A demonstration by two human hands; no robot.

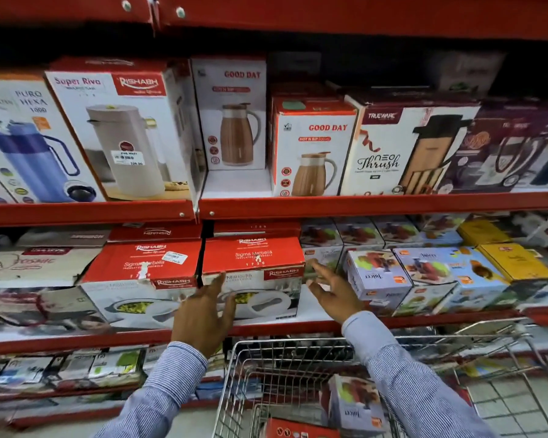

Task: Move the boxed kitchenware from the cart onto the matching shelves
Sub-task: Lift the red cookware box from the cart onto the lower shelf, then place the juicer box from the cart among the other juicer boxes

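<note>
Shelved casserole box (253,273) between open fingers (218,284) (both hands).

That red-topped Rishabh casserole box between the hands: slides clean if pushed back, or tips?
The red-and-white Rishabh cardboard casserole box looks wide and low, so it probably slides rather than tips. Cardboard faces likely flex under open palms: left hand, right hand. Its glossy print may be slippery.

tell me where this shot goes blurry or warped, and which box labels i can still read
Head view: wide-angle lens bows the red shelf rails; edges smear, so the far-left boxes blur; the centre is sharper, with Good Day and Rishabh casserole box labels legible; both hands, left and right, are softly motion-blurred.
</note>
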